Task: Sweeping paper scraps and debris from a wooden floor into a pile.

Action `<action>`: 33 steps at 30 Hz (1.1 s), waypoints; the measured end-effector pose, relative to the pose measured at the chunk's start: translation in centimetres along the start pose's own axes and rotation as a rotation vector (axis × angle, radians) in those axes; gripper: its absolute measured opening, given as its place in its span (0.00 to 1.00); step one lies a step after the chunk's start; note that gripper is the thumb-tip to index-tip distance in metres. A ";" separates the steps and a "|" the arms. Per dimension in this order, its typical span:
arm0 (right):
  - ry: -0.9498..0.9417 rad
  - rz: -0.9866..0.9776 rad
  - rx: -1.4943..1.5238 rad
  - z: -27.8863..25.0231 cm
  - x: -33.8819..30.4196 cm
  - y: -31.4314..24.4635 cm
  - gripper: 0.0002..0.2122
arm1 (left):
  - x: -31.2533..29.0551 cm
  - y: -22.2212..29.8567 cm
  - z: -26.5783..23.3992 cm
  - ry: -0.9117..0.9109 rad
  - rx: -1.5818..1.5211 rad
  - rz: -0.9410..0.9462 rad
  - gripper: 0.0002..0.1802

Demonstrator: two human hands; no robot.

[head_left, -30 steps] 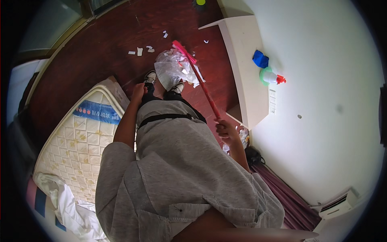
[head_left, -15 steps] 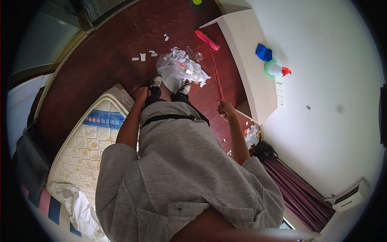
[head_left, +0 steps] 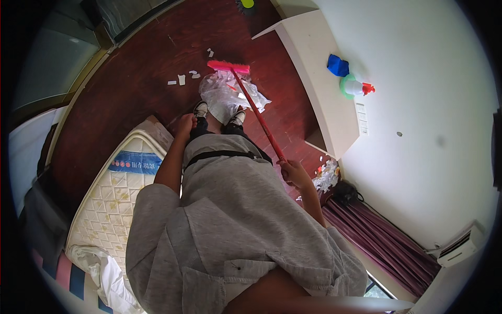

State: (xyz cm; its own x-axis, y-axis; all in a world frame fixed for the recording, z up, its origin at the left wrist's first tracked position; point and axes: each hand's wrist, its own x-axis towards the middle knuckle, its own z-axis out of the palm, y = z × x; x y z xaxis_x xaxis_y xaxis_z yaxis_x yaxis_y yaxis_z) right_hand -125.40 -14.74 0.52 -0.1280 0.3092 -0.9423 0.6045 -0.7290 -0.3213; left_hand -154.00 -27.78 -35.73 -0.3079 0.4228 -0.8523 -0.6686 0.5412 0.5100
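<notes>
The left hand point(head_left: 186, 126) is curled closed with nothing seen in it, nearer than the crumpled clear plastic bag point(head_left: 213, 97) and left of it; the right hand point(head_left: 296, 174), nearer and right of the bag, grips the red-handled broom point(head_left: 255, 110). Small flat white scraps point(head_left: 182, 79) lie left of the bag, unmoved. The broom's bright pink head point(head_left: 228, 66) has swung from right of the bag to its far edge, apparently bringing the bristles back to the litter; contact cannot be told.
</notes>
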 end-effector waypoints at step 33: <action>0.295 -0.555 -0.785 -4.0 7.6 5.9 0.14 | -4.0 -5.1 27.5 -0.229 -0.216 -0.220 0.07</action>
State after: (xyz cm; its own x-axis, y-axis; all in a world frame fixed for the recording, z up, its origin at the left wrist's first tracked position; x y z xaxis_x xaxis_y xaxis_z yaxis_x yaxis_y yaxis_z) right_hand -119.67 -14.29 -8.18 -0.4133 0.6993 -0.5832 0.8794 0.1405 -0.4548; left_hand -130.72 -12.23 -31.74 0.0016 0.4781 -0.8783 -0.8367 0.4816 0.2607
